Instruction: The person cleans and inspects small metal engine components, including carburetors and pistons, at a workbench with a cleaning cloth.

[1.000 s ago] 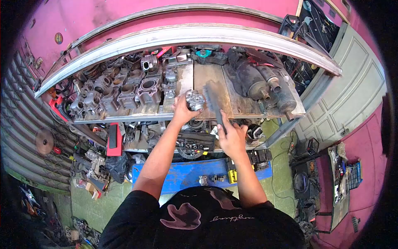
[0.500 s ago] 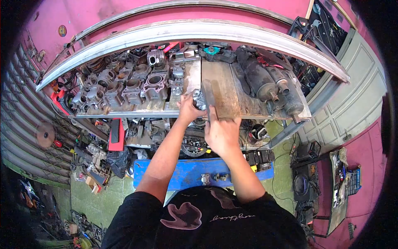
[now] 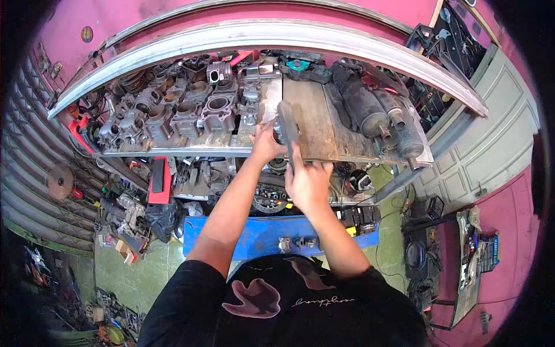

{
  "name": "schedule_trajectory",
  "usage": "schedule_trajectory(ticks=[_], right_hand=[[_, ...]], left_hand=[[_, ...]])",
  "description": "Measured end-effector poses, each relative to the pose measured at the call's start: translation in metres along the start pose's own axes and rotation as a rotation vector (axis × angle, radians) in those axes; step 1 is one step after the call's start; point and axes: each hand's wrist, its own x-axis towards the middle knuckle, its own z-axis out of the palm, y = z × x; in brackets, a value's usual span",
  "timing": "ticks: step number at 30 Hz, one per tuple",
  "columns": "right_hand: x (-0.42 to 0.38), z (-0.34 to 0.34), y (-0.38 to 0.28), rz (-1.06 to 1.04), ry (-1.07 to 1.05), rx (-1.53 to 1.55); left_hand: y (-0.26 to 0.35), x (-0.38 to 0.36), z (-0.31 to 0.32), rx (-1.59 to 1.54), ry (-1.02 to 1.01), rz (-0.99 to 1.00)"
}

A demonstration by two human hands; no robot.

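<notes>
My right hand grips a long grey flat file, its index finger stretched along the tool. The file points away from me over the wooden shelf top. My left hand is closed around a small silver metal engine part at the shelf's front edge. Much of that part is hidden behind the file and my fingers. Left of my left hand stand several engine cylinders, the nearest a light grey cylinder block with a round bore.
Dark exhaust mufflers lie on the shelf's right side. A white metal beam spans above the shelf. Below is a blue bench bearing small metal parts. More parts crowd the lower shelf and the floor at left.
The file has tilted and shifted slightly left, now covering more of the engine part. Both hands stay closed in nearly the same places, and the view has shifted a little.
</notes>
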Motion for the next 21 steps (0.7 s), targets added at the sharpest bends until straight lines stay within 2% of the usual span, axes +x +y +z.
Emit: schedule_trajectory(ticks=[1, 2, 7, 9, 11, 13, 14, 17, 18, 21], right_hand=[[0.015, 0.009, 0.004, -0.025, 0.081, 0.016], [0.031, 0.009, -0.003, 0.018, 0.035, -0.068], [0.007, -0.009, 0.001, 0.06, 0.05, -0.063], [-0.014, -0.035, -0.001, 0.048, -0.073, -0.136], [-0.014, -0.032, 0.002, 0.069, -0.091, -0.128], [0.007, -0.009, 0.013, -0.002, 0.149, -0.046], [0.025, -0.019, 0.007, 0.153, -0.143, -0.005], [0.053, 0.01, 0.03, 0.08, -0.033, 0.069], [0.053, 0.011, 0.034, 0.154, -0.169, 0.102], [0.012, 0.008, 0.042, 0.124, -0.077, 0.1]], left_hand=[[0.006, 0.001, -0.005, -0.038, 0.001, -0.007], [0.01, 0.002, -0.004, -0.08, 0.002, -0.012], [0.012, 0.001, -0.013, -0.016, -0.057, 0.017], [0.009, 0.004, -0.009, 0.05, -0.073, -0.005], [0.012, 0.005, -0.011, 0.027, -0.109, -0.009], [0.013, 0.004, -0.012, 0.032, -0.108, -0.032], [0.008, 0.008, -0.008, 0.024, -0.123, -0.024], [-0.003, 0.012, -0.002, -0.04, -0.08, 0.072], [0.0, 0.012, -0.002, -0.042, -0.078, 0.076], [0.016, 0.009, -0.012, -0.01, -0.123, -0.013]])
